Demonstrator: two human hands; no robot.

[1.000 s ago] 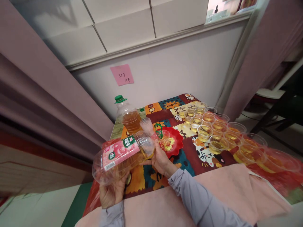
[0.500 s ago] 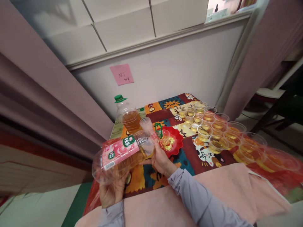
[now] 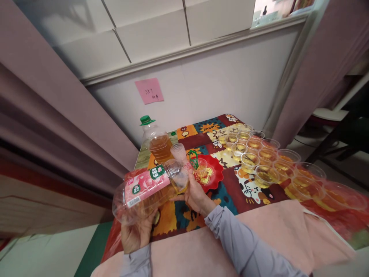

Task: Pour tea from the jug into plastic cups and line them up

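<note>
A large clear plastic bottle (image 3: 148, 186) with a pink label and amber liquid lies tilted across both hands, its neck towards the right. My left hand (image 3: 138, 231) supports it from below near the base. My right hand (image 3: 196, 194) is wrapped round it near the neck, where a green handle ring (image 3: 193, 159) sticks up. Beyond the neck, a clear plastic cup (image 3: 202, 169) stands on a red scalloped plate (image 3: 217, 173), with some amber liquid in it. The bottle's mouth is partly hidden by the right hand.
A second bottle (image 3: 158, 144) with a green cap stands at the back left, beside a stack of clear cups (image 3: 178, 151). Several filled cups (image 3: 249, 161) cover the right side of the patterned tablecloth (image 3: 226, 200). A loose green cap (image 3: 173, 133) lies behind.
Almost nothing differs. The hands and the tilted bottle hold the same position, with only a very slight shift of the whole view.
</note>
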